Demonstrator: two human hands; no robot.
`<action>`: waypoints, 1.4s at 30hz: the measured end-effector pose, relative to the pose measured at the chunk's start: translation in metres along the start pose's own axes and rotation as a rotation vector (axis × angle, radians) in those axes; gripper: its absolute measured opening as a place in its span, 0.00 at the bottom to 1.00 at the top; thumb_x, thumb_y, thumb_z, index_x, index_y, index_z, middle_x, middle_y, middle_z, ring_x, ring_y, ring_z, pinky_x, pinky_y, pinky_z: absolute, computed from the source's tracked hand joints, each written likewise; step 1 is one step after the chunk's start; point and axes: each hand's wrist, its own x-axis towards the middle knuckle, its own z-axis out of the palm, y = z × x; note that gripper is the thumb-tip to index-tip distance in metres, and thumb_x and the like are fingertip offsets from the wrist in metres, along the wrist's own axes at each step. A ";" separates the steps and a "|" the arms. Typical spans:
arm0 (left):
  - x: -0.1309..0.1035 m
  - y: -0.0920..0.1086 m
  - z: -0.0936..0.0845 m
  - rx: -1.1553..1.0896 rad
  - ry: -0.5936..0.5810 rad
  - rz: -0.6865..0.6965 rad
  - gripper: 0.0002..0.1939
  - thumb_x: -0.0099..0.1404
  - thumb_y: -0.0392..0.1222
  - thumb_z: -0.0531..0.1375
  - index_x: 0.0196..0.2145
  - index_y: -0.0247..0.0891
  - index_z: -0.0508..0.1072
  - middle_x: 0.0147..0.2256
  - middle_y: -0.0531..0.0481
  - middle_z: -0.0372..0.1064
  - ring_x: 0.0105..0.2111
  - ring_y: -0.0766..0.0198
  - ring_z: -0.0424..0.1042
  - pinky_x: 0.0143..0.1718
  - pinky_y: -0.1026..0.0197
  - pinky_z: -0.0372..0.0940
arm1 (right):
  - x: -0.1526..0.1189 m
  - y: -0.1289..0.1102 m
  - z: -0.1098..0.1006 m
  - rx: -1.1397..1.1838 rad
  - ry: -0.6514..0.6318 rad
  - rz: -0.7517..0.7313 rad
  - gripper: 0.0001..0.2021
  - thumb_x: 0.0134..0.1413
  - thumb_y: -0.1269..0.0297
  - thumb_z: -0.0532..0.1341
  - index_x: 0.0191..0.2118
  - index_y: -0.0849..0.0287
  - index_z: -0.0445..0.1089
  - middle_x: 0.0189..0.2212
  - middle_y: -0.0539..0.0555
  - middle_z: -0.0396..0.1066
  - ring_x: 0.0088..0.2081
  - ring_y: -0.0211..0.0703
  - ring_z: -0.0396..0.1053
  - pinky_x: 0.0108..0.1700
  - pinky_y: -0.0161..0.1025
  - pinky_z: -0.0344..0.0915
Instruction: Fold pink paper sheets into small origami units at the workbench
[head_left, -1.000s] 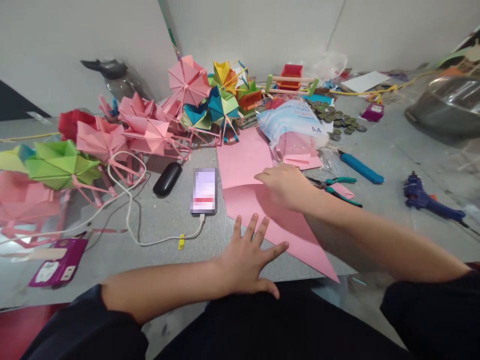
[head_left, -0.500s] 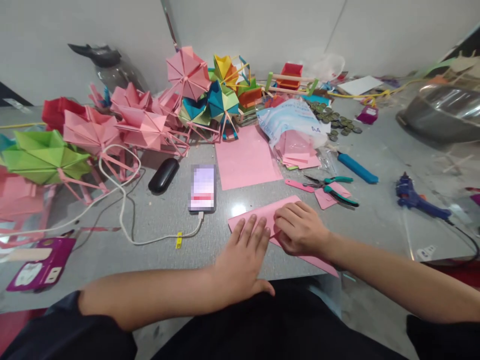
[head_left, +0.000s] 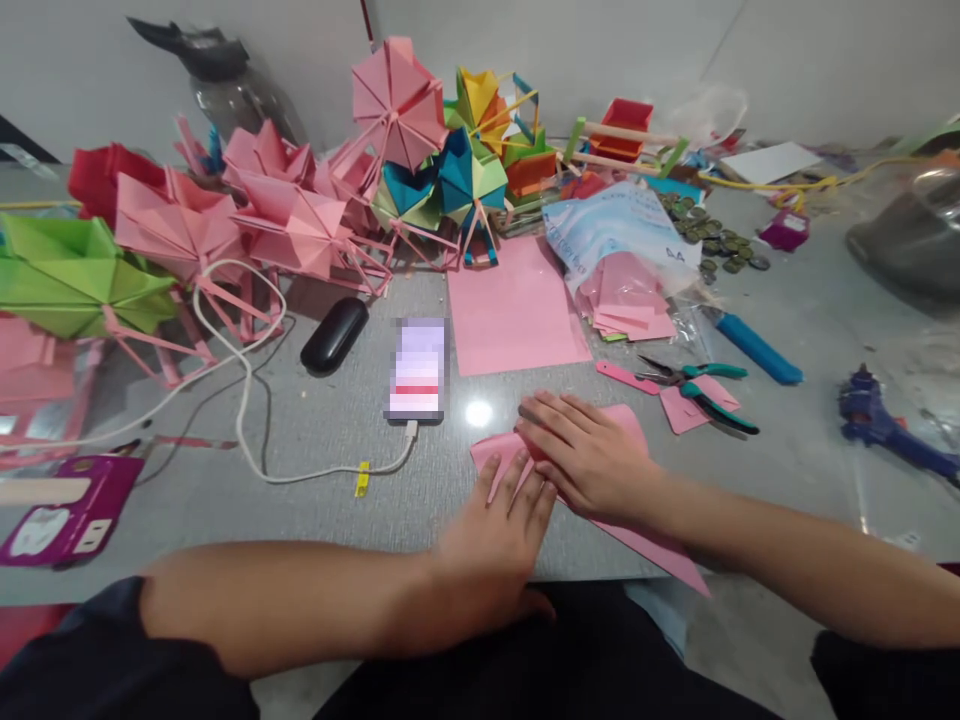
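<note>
A folded pink paper (head_left: 660, 555) lies at the table's front edge, one pointed corner reaching past the edge at the right. My left hand (head_left: 499, 530) lies on its left end with the fingers spread. My right hand (head_left: 592, 455) rests flat over its middle, fingers stretched toward the left and hiding part of the fold. The fingertips of both hands are close together. Behind them a flat pink sheet (head_left: 517, 320) lies on the table. Green-handled pliers (head_left: 697, 385) and a pink cutter (head_left: 626, 377) are right of that sheet.
A phone (head_left: 417, 370) with a white cable lies left of the sheet, near a black case (head_left: 334, 335). Folded paper models (head_left: 180, 225) crowd the back left. Farther right are a plastic bag (head_left: 615, 235), a blue-handled tool (head_left: 757, 347) and a glue gun (head_left: 892, 425).
My right hand has opened from closed fingers and now lies flat on the paper, farther toward its upper edge. The whole view has shifted a little.
</note>
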 end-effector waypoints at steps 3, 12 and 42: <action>-0.002 -0.004 -0.002 0.021 0.056 -0.024 0.67 0.65 0.87 0.51 0.74 0.19 0.64 0.73 0.21 0.61 0.74 0.28 0.61 0.73 0.32 0.54 | -0.004 0.003 0.009 0.030 -0.043 0.026 0.24 0.76 0.64 0.54 0.69 0.66 0.70 0.70 0.69 0.70 0.72 0.63 0.67 0.70 0.62 0.68; -0.004 -0.009 -0.012 0.097 0.128 -0.112 0.74 0.59 0.93 0.46 0.69 0.14 0.69 0.70 0.12 0.61 0.71 0.23 0.65 0.72 0.32 0.52 | -0.004 0.001 0.007 0.061 -0.041 0.039 0.24 0.75 0.67 0.56 0.70 0.69 0.70 0.71 0.69 0.70 0.73 0.66 0.67 0.70 0.64 0.68; -0.006 -0.007 -0.016 0.119 0.063 -0.107 0.70 0.62 0.90 0.51 0.67 0.12 0.71 0.66 0.12 0.67 0.67 0.27 0.71 0.68 0.38 0.63 | -0.004 -0.008 0.006 0.112 -0.099 -0.045 0.27 0.68 0.75 0.55 0.69 0.74 0.70 0.71 0.72 0.69 0.73 0.65 0.68 0.70 0.62 0.72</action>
